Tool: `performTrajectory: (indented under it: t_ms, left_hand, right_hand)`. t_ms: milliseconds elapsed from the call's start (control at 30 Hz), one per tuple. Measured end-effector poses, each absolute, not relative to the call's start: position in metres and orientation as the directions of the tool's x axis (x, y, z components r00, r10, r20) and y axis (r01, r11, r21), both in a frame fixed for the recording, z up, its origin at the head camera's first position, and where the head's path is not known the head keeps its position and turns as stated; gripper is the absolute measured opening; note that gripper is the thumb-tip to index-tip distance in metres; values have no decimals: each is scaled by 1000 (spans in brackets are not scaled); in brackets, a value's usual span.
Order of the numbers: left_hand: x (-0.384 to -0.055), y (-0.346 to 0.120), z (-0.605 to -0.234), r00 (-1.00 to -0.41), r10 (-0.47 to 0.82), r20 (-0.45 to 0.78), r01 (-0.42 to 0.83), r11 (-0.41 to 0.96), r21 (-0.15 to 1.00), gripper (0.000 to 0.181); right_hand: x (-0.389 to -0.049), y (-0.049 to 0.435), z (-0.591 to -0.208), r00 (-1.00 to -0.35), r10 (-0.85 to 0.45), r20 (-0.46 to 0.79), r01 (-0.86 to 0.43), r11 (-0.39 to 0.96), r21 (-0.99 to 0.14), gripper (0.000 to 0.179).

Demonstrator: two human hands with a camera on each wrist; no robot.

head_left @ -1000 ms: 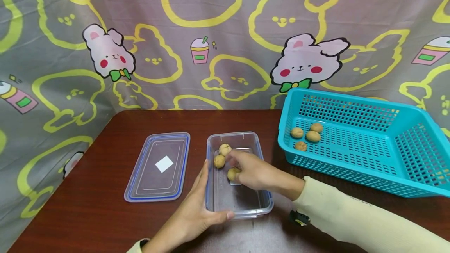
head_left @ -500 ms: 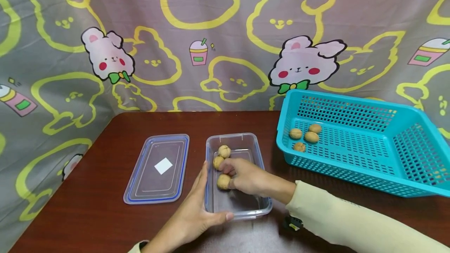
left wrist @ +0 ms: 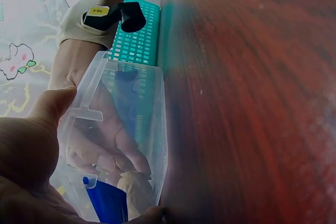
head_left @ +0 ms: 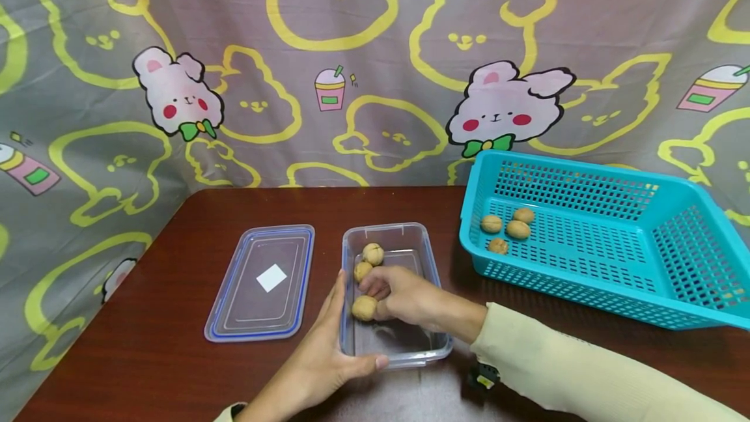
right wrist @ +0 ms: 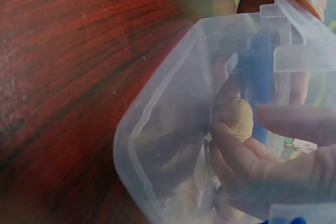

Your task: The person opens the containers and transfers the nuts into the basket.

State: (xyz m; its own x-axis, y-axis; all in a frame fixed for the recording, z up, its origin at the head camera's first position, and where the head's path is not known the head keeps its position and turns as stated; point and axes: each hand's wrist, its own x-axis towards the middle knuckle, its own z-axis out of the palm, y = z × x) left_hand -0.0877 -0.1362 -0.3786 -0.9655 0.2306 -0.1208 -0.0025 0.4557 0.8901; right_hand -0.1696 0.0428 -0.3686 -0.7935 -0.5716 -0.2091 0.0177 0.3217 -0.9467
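Note:
A clear plastic food container (head_left: 410,350) stands on the table in the head view. My left hand (head_left: 322,357) holds its near left corner, fingers along the left wall and thumb at the near edge. Inside it, my right hand (head_left: 410,298) has a walnut (head_left: 364,309) between thumb and fingertips, low by the left wall. A second walnut (head_left: 362,271) lies just behind my fingers, partly covered. Farther back is another walnut (head_left: 373,254). Through the clear wall, the right wrist view shows the walnut (right wrist: 240,119) beside the thumb and a fingertip.
Left of the container lies its clear lid (head_left: 240,301) with a blue seal and a white label. A turquoise perforated basket (head_left: 592,272) at the right holds several walnuts (head_left: 518,230). A patterned curtain (head_left: 387,38) hangs behind the dark red table (head_left: 146,357).
My right hand has moved left and slightly nearer inside the container, bringing its walnut toward the left wall. My left hand has kept its hold on the corner.

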Motion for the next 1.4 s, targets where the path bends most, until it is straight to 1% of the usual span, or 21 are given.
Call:
performTrajectory:
  t_ms: [300,500,733,967,1233,1400]
  left_hand:
    - [-87,-136,-379,-964,236,-121,0,456,890,138]
    - [-88,-137,-379,-964,240,-115,6,452,892,138]
    - [-88,-137,-379,-965,231,-128,-6,464,886,138]
    - [-86,-136,-378,-965,224,-138,-16,474,880,139]
    - [-86,-137,-378,-964,209,-163,-40,494,868,140]
    - [-86,-137,-379,-966,211,-150,-30,486,873,140]
  right_hand:
    - [-169,42,-370,-774,-582,-250,110,266,-958,34]
    - [-169,45,-368,-759,-600,-253,149,219,-964,36]
    - [-173,52,-360,-727,-633,-266,194,183,-964,35]
    - [-180,66,-349,-715,-656,-244,173,173,-970,44]
    - [-188,87,-327,-719,-668,-193,130,144,-981,43]
    - [-194,109,-312,-696,-703,-146,71,135,-988,45]
